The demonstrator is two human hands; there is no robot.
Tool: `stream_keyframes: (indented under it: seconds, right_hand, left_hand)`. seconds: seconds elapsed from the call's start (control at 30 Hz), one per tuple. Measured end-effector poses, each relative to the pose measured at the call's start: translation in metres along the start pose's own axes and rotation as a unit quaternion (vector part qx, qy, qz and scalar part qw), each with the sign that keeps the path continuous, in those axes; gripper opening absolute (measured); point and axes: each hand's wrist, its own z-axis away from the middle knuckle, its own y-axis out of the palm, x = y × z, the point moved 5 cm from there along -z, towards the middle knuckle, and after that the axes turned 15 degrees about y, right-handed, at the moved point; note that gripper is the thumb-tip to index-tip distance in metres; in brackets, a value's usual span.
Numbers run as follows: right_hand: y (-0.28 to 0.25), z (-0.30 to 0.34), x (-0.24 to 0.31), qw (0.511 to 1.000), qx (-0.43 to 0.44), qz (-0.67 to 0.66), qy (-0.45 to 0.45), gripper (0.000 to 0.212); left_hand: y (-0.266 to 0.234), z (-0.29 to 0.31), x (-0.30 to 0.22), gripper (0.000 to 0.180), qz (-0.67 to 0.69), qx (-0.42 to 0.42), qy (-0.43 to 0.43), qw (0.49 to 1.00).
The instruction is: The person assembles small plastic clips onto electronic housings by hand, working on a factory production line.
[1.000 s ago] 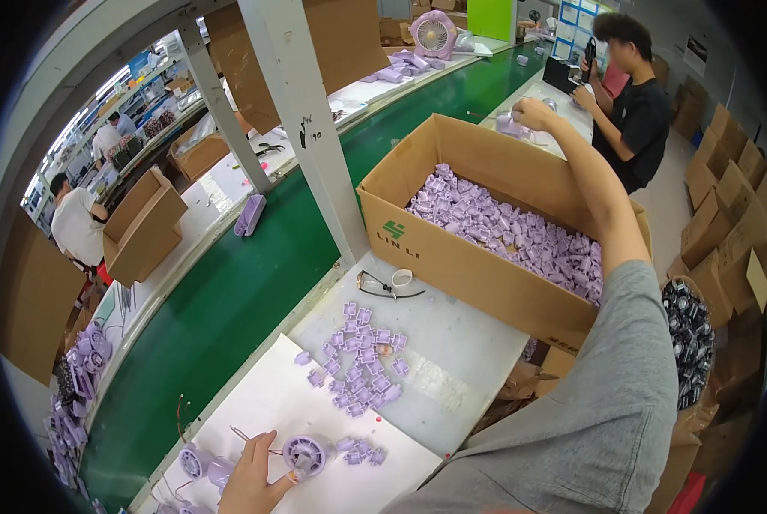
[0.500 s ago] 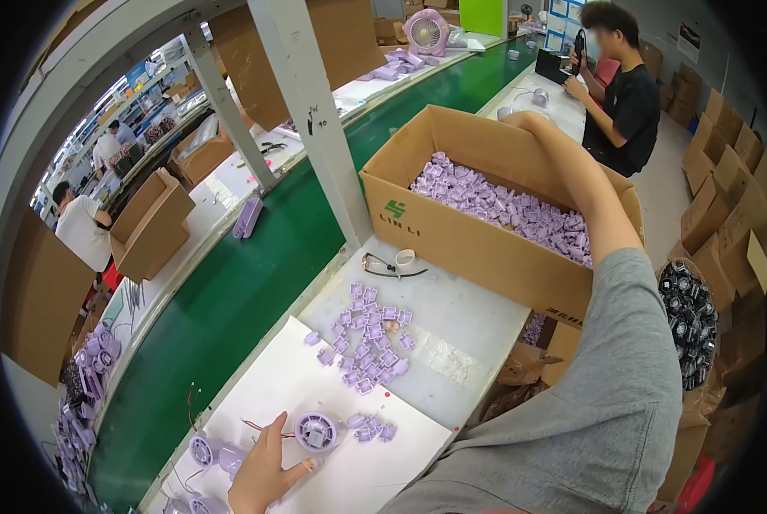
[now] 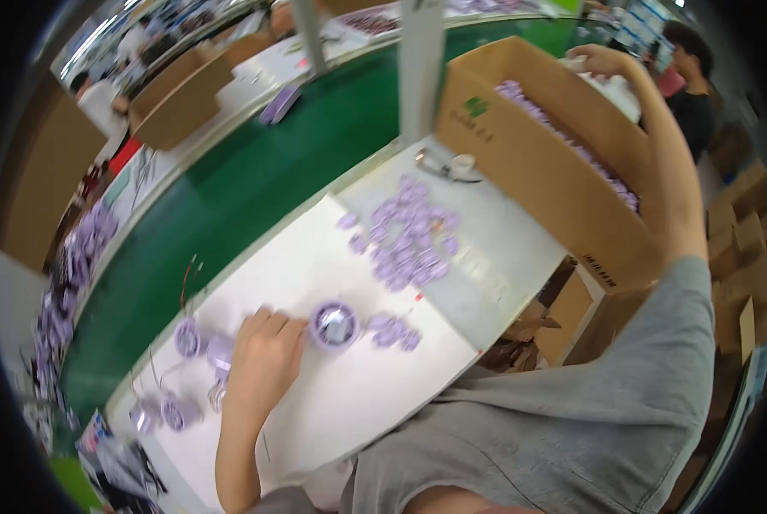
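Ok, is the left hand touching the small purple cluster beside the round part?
Apart: the head view shows the round part between the left hand and the small purple cluster.

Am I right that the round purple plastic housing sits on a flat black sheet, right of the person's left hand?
Not quite: the head view shows a flat white sheet under the round housing, which does sit right of the left hand.

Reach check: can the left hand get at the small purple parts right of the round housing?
Probably yes, by going around: the round housing sits between left hand and small purple parts, but the near-side white sheet looks free.
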Motion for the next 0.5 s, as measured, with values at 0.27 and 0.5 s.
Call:
stream_keyframes:
  seconds: [0.27, 0.5]
  right_hand:
    - [0.021, 0.199, 0.166, 0.901, -0.13, 0.086, -0.405, 0.045]
    - [0.171, 0.292, 0.272, 0.817, 0.007, 0.104, -0.567, 0.032]
  left_hand:
    - [0.007, 0.023, 0.003, 0.011, -0.02, -0.012, -0.01, 1.0]
    - [0.008, 0.046, 0.007, 0.013, -0.053, -0.035, -0.023, 0.998]
